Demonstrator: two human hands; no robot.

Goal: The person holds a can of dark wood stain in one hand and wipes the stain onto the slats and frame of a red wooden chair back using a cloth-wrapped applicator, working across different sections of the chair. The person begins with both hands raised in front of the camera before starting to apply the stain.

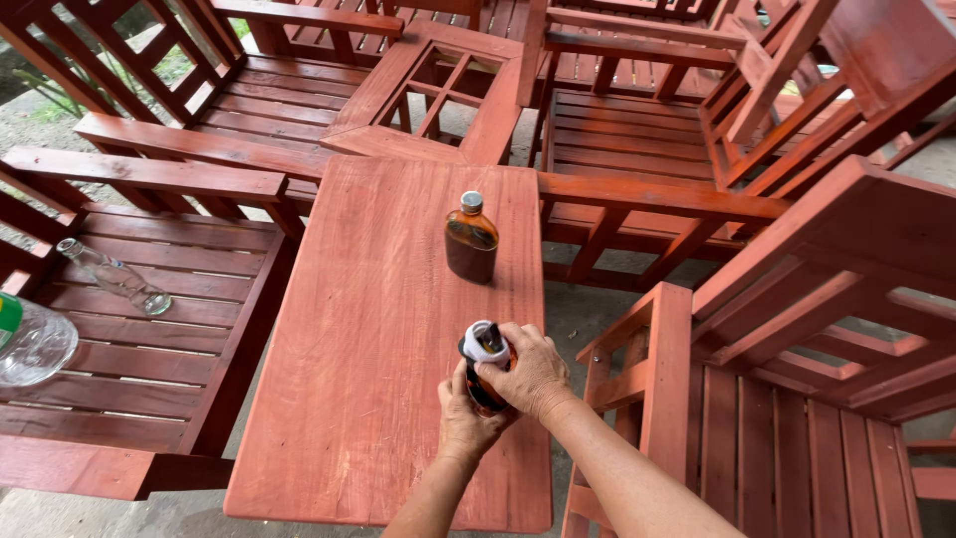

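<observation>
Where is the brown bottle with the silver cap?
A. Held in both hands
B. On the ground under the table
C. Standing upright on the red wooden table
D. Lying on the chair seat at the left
C: the brown bottle stands upright on the red table, beyond the hands and apart from them.

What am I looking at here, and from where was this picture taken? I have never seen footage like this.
There is no machine here: a person wears a camera on the head, so you look down at their own two bare hands. The left hand holds a small dark bottle with a white cap from below, and the right hand closes its grip over the top. They work above a red wooden table. On the table stands a flat brown bottle with a metal cap. Red slatted wooden chairs stand all around. On the bench at left lie an empty clear glass bottle and part of a clear plastic bottle.
</observation>
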